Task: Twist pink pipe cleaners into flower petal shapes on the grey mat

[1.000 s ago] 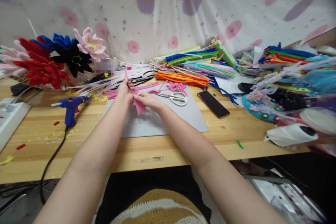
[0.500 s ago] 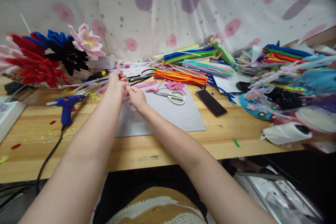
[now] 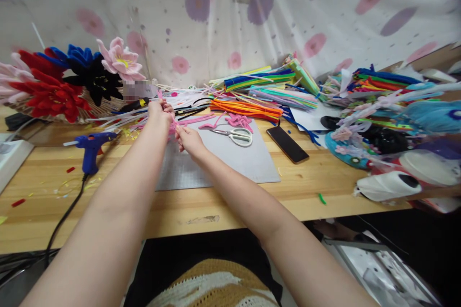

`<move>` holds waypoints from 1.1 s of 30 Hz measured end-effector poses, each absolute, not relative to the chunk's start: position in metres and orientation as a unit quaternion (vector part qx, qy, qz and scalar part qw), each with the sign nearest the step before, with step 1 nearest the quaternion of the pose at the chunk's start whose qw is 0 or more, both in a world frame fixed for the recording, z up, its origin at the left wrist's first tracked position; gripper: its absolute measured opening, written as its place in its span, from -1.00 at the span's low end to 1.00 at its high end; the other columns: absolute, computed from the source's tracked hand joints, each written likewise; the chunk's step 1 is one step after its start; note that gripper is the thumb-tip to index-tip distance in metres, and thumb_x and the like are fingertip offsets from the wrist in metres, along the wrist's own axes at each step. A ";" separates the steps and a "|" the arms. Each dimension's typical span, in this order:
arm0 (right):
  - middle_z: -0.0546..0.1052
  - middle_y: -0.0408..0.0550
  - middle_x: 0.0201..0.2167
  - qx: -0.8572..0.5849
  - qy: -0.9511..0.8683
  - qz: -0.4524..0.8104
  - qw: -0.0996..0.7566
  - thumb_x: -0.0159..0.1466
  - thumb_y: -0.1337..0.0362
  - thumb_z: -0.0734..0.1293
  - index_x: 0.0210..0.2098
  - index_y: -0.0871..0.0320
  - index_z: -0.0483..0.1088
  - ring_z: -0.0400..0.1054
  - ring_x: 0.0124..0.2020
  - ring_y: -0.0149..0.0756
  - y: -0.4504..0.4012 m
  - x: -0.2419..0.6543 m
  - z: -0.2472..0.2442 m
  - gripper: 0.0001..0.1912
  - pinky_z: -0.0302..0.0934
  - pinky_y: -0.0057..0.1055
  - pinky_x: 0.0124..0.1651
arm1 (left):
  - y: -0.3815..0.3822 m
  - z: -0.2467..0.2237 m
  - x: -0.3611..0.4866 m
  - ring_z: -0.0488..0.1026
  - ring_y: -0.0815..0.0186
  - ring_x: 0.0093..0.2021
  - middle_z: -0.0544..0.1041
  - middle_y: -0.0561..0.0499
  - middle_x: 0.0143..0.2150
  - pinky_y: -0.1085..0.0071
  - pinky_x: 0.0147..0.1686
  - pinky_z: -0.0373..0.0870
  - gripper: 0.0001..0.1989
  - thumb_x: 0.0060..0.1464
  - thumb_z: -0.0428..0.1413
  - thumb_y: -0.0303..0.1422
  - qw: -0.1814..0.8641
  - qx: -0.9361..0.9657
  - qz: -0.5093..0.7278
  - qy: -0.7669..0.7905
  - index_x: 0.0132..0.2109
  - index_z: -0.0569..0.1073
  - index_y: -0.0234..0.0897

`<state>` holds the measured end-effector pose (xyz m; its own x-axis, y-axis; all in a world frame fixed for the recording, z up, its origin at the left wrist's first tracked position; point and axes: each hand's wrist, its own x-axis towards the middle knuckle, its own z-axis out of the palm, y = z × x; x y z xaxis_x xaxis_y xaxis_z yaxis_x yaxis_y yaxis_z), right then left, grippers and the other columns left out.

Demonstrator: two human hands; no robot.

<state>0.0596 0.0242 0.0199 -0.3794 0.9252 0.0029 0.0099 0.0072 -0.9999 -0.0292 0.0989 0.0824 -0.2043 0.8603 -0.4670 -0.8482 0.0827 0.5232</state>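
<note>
My left hand (image 3: pixel 160 110) is closed around a pink pipe cleaner (image 3: pixel 160 94), whose fuzzy end sticks up above the fingers. Just to its right and slightly lower, my right hand (image 3: pixel 189 139) pinches the pink strand between fingertips. Both hands are above the left part of a grey cutting mat (image 3: pixel 216 168). On the mat's far side lie bent pink pipe-cleaner pieces (image 3: pixel 239 122). White-handled scissors (image 3: pixel 240 137) rest beside them, blades pointing left. Part of the held strand is hidden by my fingers.
A blue glue gun (image 3: pixel 90 151) stands at left, near fuzzy flowers (image 3: pixel 55 100). A phone (image 3: pixel 287 144) lies right of the mat. Bundles of orange pipe cleaners (image 3: pixel 247 108) and other colours line the back. A white roll (image 3: pixel 389 185) sits at right.
My hands have drawn a little apart, with more of the pink strand showing between them. My right hand has shifted slightly down and right. The camera view has shifted slightly.
</note>
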 end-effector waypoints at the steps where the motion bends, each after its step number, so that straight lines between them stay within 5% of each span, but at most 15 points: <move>1: 0.09 -0.31 -0.79 -0.416 -0.557 0.587 0.415 0.30 0.06 0.04 -0.55 0.15 0.14 0.05 -0.77 -0.54 0.020 0.059 0.020 -0.61 0.04 -0.58 -0.64 | 0.099 0.081 -0.030 -0.03 0.60 -0.81 0.05 0.21 -0.74 0.71 -0.82 -0.12 -0.78 0.08 -0.16 -0.55 0.629 0.007 0.679 0.379 -0.51 0.13 -0.27; 14: 0.13 -0.36 -0.86 -0.437 -0.484 0.606 0.455 0.27 0.19 0.12 -0.60 0.16 0.15 0.07 -0.82 -0.56 0.004 0.064 0.002 -0.66 0.02 -0.60 -0.68 | 0.096 0.066 -0.026 0.03 0.63 -0.80 0.10 0.21 -0.74 0.75 -0.79 -0.02 -0.74 0.14 -0.15 -0.56 0.650 0.053 0.629 0.423 -0.51 0.17 -0.31; 18: 0.18 -0.34 -0.84 -0.450 -0.475 0.586 0.478 0.26 0.17 0.13 -0.58 0.16 0.18 0.10 -0.80 -0.56 0.003 0.071 -0.007 -0.68 0.04 -0.60 -0.67 | 0.081 0.065 -0.029 0.37 0.49 -0.62 0.38 0.08 -0.60 0.62 -0.61 0.32 -0.76 0.17 -0.06 -0.31 0.663 0.122 0.600 0.430 -0.42 0.33 -0.34; 21: 0.18 -0.34 -0.84 -0.452 -0.460 0.588 0.488 0.25 0.13 0.13 -0.57 0.16 0.18 0.12 -0.79 -0.55 0.004 0.077 -0.015 -0.67 0.05 -0.60 -0.66 | 0.059 0.056 -0.030 0.45 0.35 -0.50 0.50 -0.08 -0.47 0.48 -0.54 0.39 -0.61 0.11 -0.07 -0.09 0.688 0.245 0.479 0.486 -0.35 0.39 -0.36; 33: 0.23 -0.32 -0.79 -0.434 -0.514 0.583 0.456 0.29 0.18 0.09 -0.54 0.16 0.14 0.17 -0.78 -0.55 0.019 0.077 -0.023 -0.69 0.09 -0.61 -0.65 | 0.016 0.015 -0.009 0.26 0.50 -0.69 0.42 0.04 -0.62 0.55 -0.68 0.17 -0.69 -0.25 0.26 -0.21 0.542 0.397 0.530 0.517 -0.44 0.48 -0.41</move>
<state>0.0774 0.0187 -0.0234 -0.2087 0.9772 -0.0381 -0.0861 -0.0571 -0.9946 -0.0086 0.0163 0.0149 -0.0966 0.9856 -0.1387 -0.1642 0.1216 0.9789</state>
